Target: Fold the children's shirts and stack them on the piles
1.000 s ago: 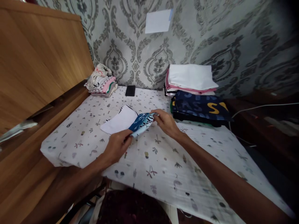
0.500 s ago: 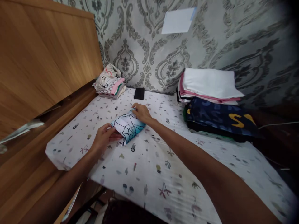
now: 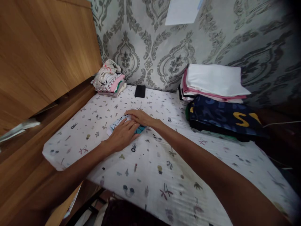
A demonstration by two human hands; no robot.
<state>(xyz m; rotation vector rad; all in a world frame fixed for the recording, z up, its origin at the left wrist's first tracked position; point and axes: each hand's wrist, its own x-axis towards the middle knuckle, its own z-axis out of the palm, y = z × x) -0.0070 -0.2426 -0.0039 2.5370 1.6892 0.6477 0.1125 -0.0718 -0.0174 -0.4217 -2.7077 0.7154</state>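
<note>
A small folded garment (image 3: 117, 122), white and blue with a black web print, lies on the patterned white sheet (image 3: 164, 163) of the table. My left hand (image 3: 123, 134) lies flat on top of it, fingers stretched out. My right hand (image 3: 139, 116) rests flat across its far edge, fingers extended. Most of the garment is hidden under both hands.
A small pile of folded light clothes (image 3: 108, 79) sits at the back left by the wooden panel (image 3: 44, 53). A black phone (image 3: 140, 91) lies near the wall. At the back right is a stack of white, pink and dark blue folded cloth (image 3: 218, 97).
The garment went from being held at two corners with a white flap open to a smaller folded packet. Both hands have come together and now press flat on it.
</note>
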